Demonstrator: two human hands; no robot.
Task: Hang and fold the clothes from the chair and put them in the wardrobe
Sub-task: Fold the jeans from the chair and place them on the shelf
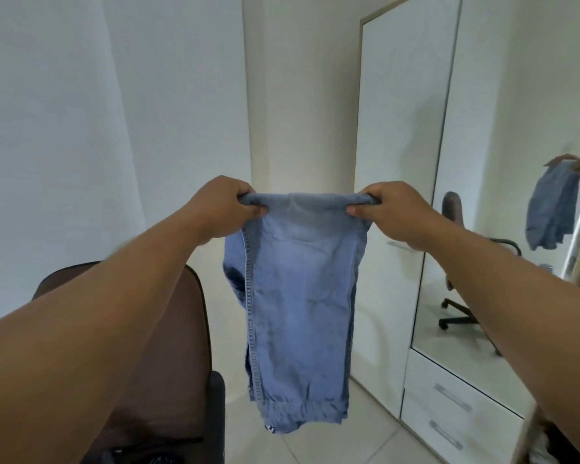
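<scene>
Both arms are reaching forward at chest height; the left hand (223,206) and right hand (391,212) are each gripping, fingers curled tight, knuckles up.

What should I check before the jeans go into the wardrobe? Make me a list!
1. Both hands hold the jeans: ok. The left hand and right hand each grip a top corner.
2. Jeans off the floor: ok, they hang in the air above the tiles.
3. Jeans folded small enough for a shelf: not ok, they hang long, folded over only once.
4. Jeans clear of the chair: ok, they hang beside its backrest, apart from it.
5. Wardrobe open: cannot tell. The mirror door faces us, and only a bit of shelf shows at the right edge.
6. Drawers shut: ok.
</scene>
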